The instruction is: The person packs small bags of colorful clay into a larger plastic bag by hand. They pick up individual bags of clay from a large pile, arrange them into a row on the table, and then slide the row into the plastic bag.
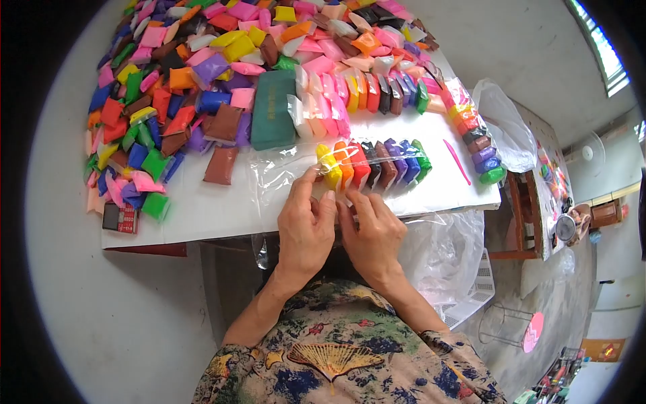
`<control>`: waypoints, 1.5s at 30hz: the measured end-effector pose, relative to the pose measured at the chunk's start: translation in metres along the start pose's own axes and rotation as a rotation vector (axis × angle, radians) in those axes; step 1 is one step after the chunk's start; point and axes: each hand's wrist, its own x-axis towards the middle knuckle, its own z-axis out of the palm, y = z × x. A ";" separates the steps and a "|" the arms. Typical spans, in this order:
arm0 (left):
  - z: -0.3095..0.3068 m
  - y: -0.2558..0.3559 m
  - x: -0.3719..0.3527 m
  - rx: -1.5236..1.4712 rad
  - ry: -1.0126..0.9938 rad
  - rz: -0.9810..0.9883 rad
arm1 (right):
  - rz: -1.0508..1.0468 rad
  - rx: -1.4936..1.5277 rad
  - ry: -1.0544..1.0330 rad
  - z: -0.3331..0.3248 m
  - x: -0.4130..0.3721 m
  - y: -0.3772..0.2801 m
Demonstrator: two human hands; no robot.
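A row of clay packets lay inside a clear bag on the white table, just beyond the hands. The left hand and right hand, side by side, pinched the bag's near edge.

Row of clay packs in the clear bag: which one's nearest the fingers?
The yellow pack, at the row's image-left end, right by the fingers of the left hand; the green pack sits farthest away.
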 end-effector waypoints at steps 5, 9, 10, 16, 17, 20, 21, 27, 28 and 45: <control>0.003 0.001 0.002 0.138 0.073 0.127 | 0.010 0.121 0.061 -0.033 0.033 0.003; 0.001 0.000 0.001 0.186 0.038 0.132 | 0.045 0.027 0.014 -0.037 0.082 0.005; 0.000 0.002 0.000 0.189 0.032 0.148 | 0.024 -0.018 0.001 -0.033 0.093 0.005; 0.004 0.006 -0.002 0.175 0.006 0.162 | 0.015 -0.212 -0.180 0.007 0.135 0.000; 0.004 0.004 -0.002 0.214 0.016 0.183 | 0.013 -0.228 -0.235 0.012 0.140 0.002; 0.003 -0.001 -0.003 0.281 0.024 0.222 | 0.028 -0.180 -0.329 0.025 0.148 0.014; 0.002 -0.002 -0.003 0.271 0.017 0.222 | 0.046 -0.139 -0.359 0.025 0.149 0.018; 0.001 -0.001 -0.002 0.258 0.014 0.236 | 0.017 -0.259 -0.430 0.021 0.154 0.010; 0.001 -0.001 -0.003 0.264 0.019 0.246 | 0.003 -0.293 -0.430 0.022 0.154 0.007; -0.008 -0.005 -0.003 0.098 -0.048 0.262 | 0.052 0.103 0.067 -0.068 0.083 -0.021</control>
